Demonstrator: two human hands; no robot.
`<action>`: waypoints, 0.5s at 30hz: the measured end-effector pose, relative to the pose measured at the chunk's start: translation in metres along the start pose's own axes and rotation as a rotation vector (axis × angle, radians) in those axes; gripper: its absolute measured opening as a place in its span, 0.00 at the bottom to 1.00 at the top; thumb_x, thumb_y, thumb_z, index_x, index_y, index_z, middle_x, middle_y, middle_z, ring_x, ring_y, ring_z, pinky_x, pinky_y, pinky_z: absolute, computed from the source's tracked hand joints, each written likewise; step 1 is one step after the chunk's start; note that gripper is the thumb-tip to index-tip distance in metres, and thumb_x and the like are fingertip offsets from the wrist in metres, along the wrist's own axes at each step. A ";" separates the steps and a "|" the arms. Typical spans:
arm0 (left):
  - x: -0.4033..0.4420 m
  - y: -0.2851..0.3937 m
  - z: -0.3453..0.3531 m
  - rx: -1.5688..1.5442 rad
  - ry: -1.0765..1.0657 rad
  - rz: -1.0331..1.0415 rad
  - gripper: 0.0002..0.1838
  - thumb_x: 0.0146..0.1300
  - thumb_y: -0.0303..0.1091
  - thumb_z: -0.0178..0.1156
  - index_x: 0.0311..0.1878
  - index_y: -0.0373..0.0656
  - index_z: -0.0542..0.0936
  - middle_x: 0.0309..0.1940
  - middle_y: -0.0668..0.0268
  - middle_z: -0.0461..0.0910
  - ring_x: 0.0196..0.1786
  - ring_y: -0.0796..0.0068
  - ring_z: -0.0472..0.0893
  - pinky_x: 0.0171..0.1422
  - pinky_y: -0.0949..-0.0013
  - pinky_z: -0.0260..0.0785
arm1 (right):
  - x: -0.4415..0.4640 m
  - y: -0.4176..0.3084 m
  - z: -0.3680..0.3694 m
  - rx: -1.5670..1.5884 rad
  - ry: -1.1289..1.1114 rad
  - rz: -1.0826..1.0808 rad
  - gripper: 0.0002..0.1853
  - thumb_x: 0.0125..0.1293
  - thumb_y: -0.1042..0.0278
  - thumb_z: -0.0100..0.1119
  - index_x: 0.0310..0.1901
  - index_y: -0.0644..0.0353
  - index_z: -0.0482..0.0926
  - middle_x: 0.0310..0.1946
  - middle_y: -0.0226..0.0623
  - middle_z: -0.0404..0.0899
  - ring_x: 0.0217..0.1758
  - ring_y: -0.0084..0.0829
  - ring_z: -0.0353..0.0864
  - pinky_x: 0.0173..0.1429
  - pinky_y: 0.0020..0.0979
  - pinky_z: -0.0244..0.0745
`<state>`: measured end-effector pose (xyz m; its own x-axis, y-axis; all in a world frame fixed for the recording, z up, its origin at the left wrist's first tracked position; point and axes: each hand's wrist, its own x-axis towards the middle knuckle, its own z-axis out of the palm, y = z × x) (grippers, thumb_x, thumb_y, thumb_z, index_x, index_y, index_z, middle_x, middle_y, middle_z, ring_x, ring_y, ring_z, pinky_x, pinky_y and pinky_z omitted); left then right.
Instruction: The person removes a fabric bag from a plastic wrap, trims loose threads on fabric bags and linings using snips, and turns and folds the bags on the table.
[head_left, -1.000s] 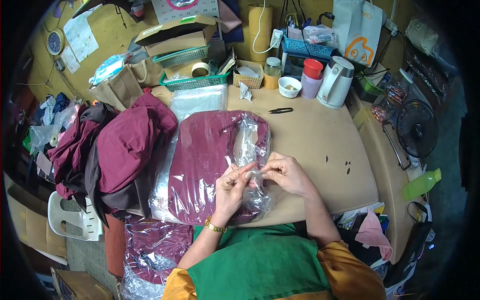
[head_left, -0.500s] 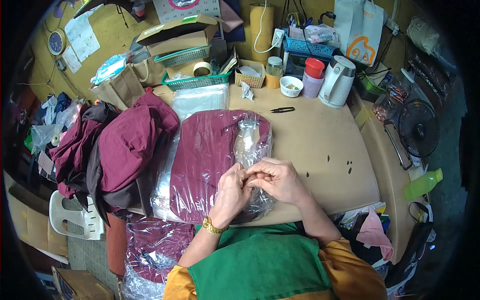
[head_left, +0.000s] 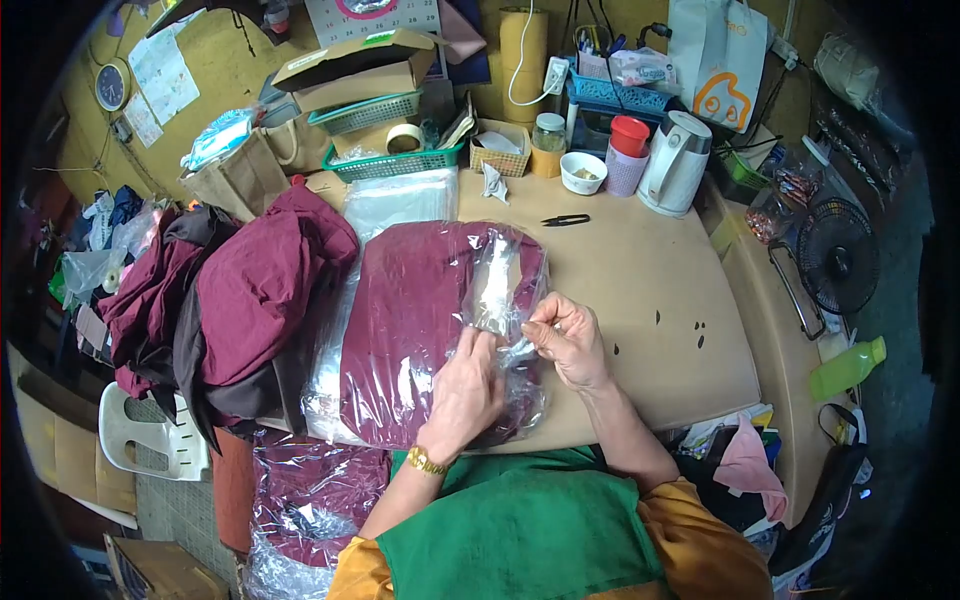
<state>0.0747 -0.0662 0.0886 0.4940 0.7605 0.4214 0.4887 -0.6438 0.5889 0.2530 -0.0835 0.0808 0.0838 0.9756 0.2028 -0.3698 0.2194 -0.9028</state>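
Note:
A folded maroon garment (head_left: 410, 290) lies inside a clear plastic bag (head_left: 495, 290) on the table in front of me. My left hand (head_left: 466, 395), with a gold watch at the wrist, rests on the bag with its fingers stretched forward against the plastic. Just right of it, my right hand (head_left: 570, 345) pinches a gathered bit of the bag between thumb and fingers, lifted slightly off the surface. Beneath the bag's left side lie more flat clear plastic bags (head_left: 405, 195).
Loose maroon and dark garments (head_left: 265, 290) pile up at the left. Black thread snips (head_left: 566, 220) lie beyond the bag. A kettle (head_left: 675, 165), white bowl (head_left: 583, 173) and green basket (head_left: 392, 163) line the back. Another bagged garment (head_left: 315, 500) hangs below the table's front edge.
My right hand has moved right, away from my left, drawing a pinched bit of plastic with it. My left hand has come down onto the bag.

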 end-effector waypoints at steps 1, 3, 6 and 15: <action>0.000 0.008 -0.007 -0.062 0.040 0.003 0.20 0.51 0.25 0.67 0.49 0.35 0.76 0.47 0.53 0.72 0.29 0.57 0.78 0.39 0.61 0.77 | 0.000 -0.001 0.001 -0.097 0.024 -0.038 0.08 0.64 0.72 0.68 0.33 0.59 0.75 0.25 0.23 0.75 0.26 0.10 0.66 0.29 0.16 0.61; 0.002 0.030 -0.027 -0.184 0.025 -0.051 0.24 0.52 0.27 0.70 0.54 0.35 0.77 0.47 0.54 0.74 0.28 0.62 0.78 0.38 0.63 0.76 | -0.001 -0.008 0.005 -0.206 0.017 -0.093 0.08 0.65 0.73 0.66 0.33 0.60 0.75 0.26 0.23 0.75 0.28 0.10 0.68 0.31 0.16 0.63; 0.001 0.017 -0.015 -0.311 0.029 -0.093 0.23 0.55 0.32 0.73 0.54 0.35 0.82 0.38 0.58 0.79 0.25 0.76 0.77 0.33 0.71 0.72 | -0.003 -0.005 0.015 -0.214 -0.007 -0.137 0.07 0.65 0.73 0.67 0.33 0.61 0.76 0.27 0.23 0.75 0.29 0.11 0.69 0.31 0.16 0.64; 0.000 -0.010 0.004 -0.583 0.146 -0.180 0.06 0.62 0.27 0.68 0.36 0.33 0.85 0.28 0.68 0.77 0.27 0.84 0.76 0.29 0.79 0.71 | -0.016 -0.030 0.005 -0.882 -0.142 -0.198 0.04 0.62 0.78 0.65 0.36 0.66 0.79 0.32 0.34 0.75 0.32 0.30 0.78 0.37 0.31 0.74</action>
<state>0.0729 -0.0600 0.0806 0.3166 0.8832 0.3459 0.0622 -0.3832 0.9216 0.2585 -0.1062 0.1064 -0.0657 0.9240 0.3768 0.4851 0.3595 -0.7971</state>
